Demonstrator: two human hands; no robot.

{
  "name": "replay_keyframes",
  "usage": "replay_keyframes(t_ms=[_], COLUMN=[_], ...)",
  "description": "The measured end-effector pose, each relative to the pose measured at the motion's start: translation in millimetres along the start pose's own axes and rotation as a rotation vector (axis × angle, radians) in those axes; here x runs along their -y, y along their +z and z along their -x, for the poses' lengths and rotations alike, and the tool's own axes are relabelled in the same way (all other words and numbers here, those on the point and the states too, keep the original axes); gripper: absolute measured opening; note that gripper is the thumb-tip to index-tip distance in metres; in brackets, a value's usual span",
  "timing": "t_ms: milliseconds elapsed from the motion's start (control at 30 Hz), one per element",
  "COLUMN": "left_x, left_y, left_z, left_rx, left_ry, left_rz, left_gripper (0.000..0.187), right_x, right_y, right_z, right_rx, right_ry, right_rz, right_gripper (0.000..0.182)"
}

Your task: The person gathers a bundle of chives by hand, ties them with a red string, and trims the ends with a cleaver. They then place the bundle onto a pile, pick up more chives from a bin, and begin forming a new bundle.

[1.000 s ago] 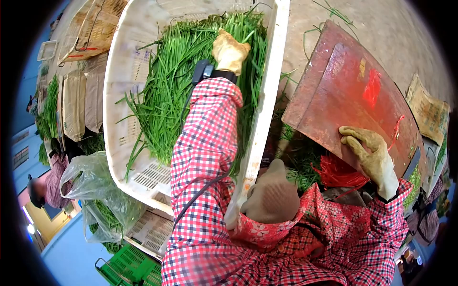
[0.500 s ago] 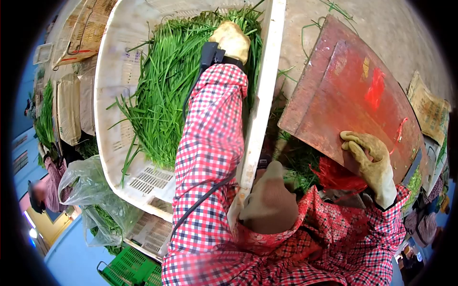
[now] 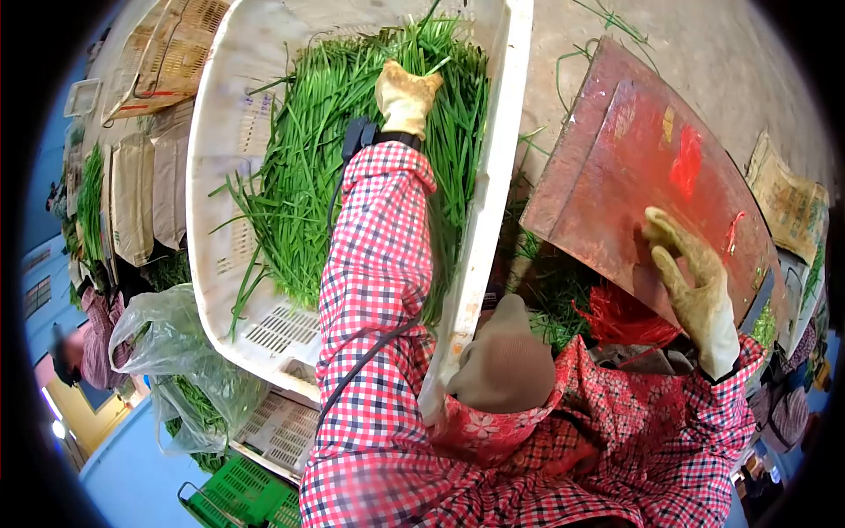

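Greens (image 3: 299,158) are lying in the white crate (image 3: 220,158) at left; your left hand (image 3: 407,99) is touching them, finger grip hidden; your right hand (image 3: 695,286) is hovering over the red board (image 3: 616,158), fingers apart, empty.

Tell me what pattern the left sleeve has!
The left sleeve has red, white and dark checks, best seen in the head view.

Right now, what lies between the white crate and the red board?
Between the white crate and red board, the head view shows floor with loose green leaves.
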State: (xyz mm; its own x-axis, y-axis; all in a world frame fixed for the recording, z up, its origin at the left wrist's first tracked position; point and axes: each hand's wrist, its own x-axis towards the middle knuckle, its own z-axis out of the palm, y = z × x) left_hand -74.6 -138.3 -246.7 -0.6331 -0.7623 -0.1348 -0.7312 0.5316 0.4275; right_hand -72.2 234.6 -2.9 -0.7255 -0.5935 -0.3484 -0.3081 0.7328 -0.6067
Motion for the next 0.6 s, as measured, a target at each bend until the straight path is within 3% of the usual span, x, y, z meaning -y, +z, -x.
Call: replay_keyframes(t_ms=[100,133,233,300,367,433,467,500,567,600], left_x=[27,29,37,49,60,59,50,40,39,40], left_y=[-2,-11,-30,-31,-35,-51,-71,-87,-102,-101], left_z=[17,21,42,53,60,75,88,99,112,117], left_rx=[-0.185,-0.125,-0.217,-0.334,-0.234,-0.284,-0.277,-0.23,-0.059,-0.158], left_ry=[0.115,0.083,0.11,0.243,0.418,0.484,0.53,0.471,0.287,0.423], left_rz=[0.282,0.344,0.447,0.525,0.611,0.558,0.591,0.7,0.711,0.578], left_gripper=[0.083,0.092,0.075,0.061,0.062,0.054,0.051,0.048,0.044,0.043], right_x=[14,28,75,84,76,75,69,66,68,74], right_y=[-7,-9,-7,-4,8,-2,-9,-19,-28,-21], right_z=[-13,-22,-51,-75,-103,-117,-124,-131,-130,-127], right_rx=[-0.127,-0.157,-0.102,-0.013,0.085,0.181,0.179,0.217,0.213,0.225], right_ry=[-0.252,-0.313,-0.398,-0.411,-0.407,-0.251,-0.289,-0.246,-0.377,-0.441], right_rz=[0.191,0.217,0.129,0.051,0.006,0.07,0.099,0.076,0.167,0.148], right_gripper=[0.039,0.039,0.047,0.053,0.059,0.069,0.074,0.084,0.096,0.102])
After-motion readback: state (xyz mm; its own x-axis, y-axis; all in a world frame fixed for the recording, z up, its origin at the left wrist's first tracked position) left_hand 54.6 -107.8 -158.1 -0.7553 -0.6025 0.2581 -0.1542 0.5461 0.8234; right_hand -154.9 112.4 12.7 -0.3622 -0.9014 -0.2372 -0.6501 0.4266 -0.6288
